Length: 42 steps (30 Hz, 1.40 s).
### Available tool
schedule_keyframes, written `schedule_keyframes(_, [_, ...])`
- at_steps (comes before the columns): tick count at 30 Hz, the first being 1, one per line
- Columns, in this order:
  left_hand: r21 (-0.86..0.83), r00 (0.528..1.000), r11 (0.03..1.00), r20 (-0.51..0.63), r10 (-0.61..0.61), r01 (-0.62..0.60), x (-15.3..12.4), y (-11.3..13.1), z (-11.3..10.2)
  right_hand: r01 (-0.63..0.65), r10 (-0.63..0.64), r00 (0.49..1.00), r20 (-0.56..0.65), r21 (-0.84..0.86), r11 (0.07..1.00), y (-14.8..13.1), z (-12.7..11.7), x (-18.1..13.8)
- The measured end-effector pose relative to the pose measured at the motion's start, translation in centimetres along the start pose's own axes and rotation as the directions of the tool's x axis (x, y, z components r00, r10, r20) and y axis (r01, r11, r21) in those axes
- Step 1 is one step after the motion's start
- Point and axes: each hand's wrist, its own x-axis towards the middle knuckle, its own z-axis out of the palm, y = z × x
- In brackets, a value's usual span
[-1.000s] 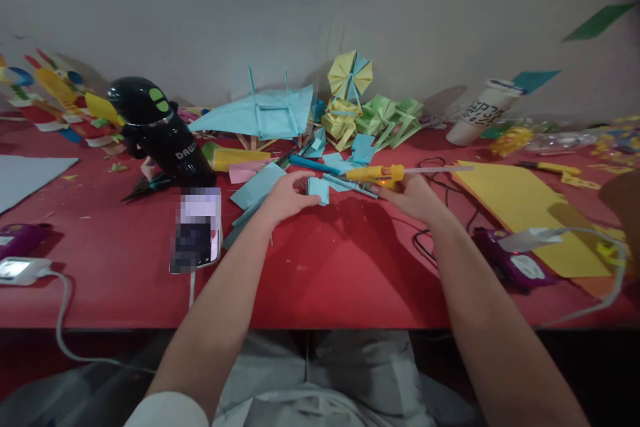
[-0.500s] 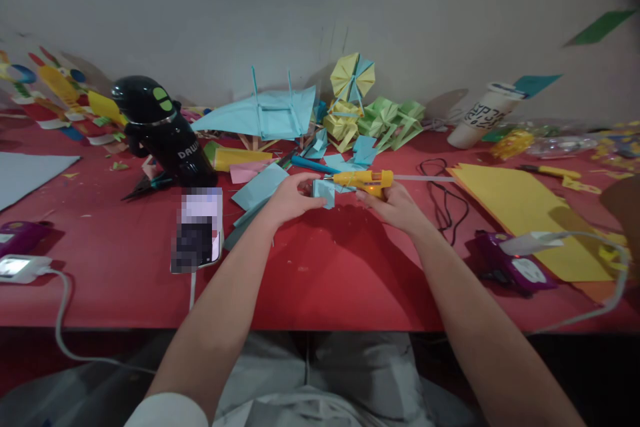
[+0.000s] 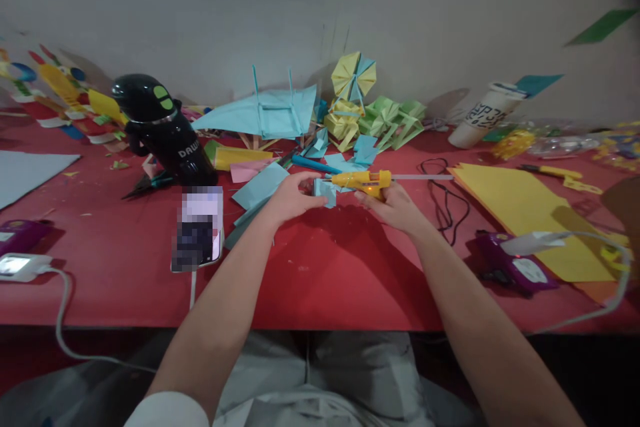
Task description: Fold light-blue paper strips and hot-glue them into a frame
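Note:
A yellow glue gun point(image 3: 357, 179) is gripped by its handle in my right hand point(image 3: 393, 203), with a long pale glue stick point(image 3: 423, 177) jutting out of its back end. Its nozzle points left. My left hand point(image 3: 294, 199) pinches a small folded light-blue paper piece point(image 3: 326, 193) between thumb and fingers. The nozzle tip is at the upper part of this paper; whether it touches cannot be made out. More blue paper sheets point(image 3: 263, 187) lie just left of and behind my left hand.
Behind my hands stand a blue paper model point(image 3: 260, 113) and yellow and green folded-paper shapes point(image 3: 383, 117). A black bottle point(image 3: 167, 137) and a phone point(image 3: 197, 230) are on the left. Yellow paper point(image 3: 530, 213), a purple power socket point(image 3: 515, 263) and a white cup point(image 3: 480, 117) are on the right.
The glue gun has shifted very slightly left along the blue paper piece. Both hands keep their grips and otherwise stay in place.

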Motion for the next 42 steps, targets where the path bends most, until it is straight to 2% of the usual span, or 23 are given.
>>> schedule_keyframes(17, [0.024,1.000,1.000,-0.009,-0.014,0.014,0.00,0.11,0.11,0.079,-0.078,0.996,0.043,0.000,0.997,0.11,-0.11,-0.11])
schedule_keyframes(23, [0.041,1.000,0.999,0.006,-0.006,0.005,-0.05,0.39,0.09,0.069,-0.069,0.997,0.035,0.002,0.998,-0.24,-0.38,-0.32])
schedule_keyframes(34, [0.052,1.000,0.998,0.022,-0.018,0.017,-0.12,0.54,0.15,0.069,-0.068,0.993,0.095,-0.009,0.998,-0.29,-0.85,-0.55])
schedule_keyframes(42, [0.032,1.000,1.000,0.025,-0.002,0.002,0.04,0.09,0.18,0.044,-0.050,0.995,0.088,0.072,0.996,-0.03,-0.74,-0.62])
